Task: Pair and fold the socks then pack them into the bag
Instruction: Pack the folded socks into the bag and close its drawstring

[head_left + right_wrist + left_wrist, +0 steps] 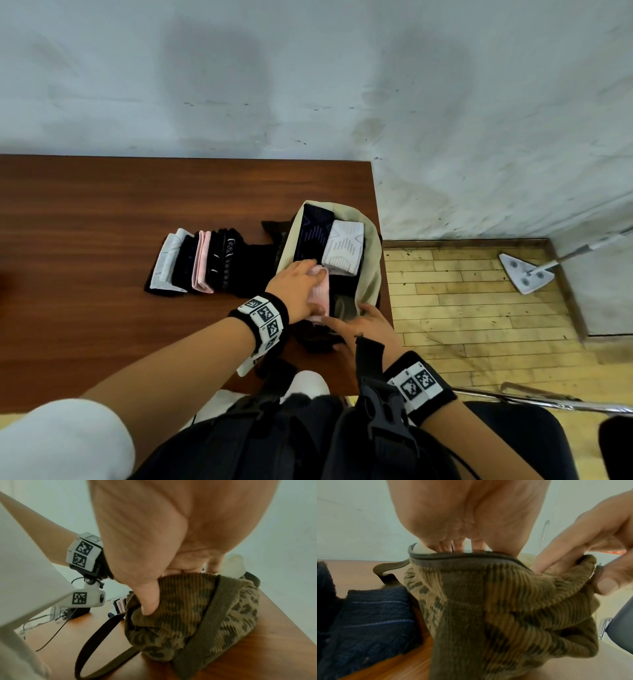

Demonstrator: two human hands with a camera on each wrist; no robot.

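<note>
The brown wooden table [102, 212] stands against a pale wall; on its right end sits the open corduroy bag [371, 240], brown outside with a dark spotted pattern and cream inside; its dark strap [96, 632] lies loose on the wood near the person. Left of the bag, close by, a row of folded sock pairs [202, 263] lies side by side, white, black and pink. Inside the bag lie a dark blue folded pair [313, 233] and a white folded pair [344, 248], touching each other. The left hand [296, 287] reaches into the bag with fingers mostly straight, pressing on a pink folded pair [320, 291] at the near end of the opening; I cannot tell if the thumb curls under it. The right hand [366, 329] pinches the bag's near rim, thumb outside on the corduroy, fingers over the edge. On the wood floor to the right lies a white mop head [524, 274].
</note>
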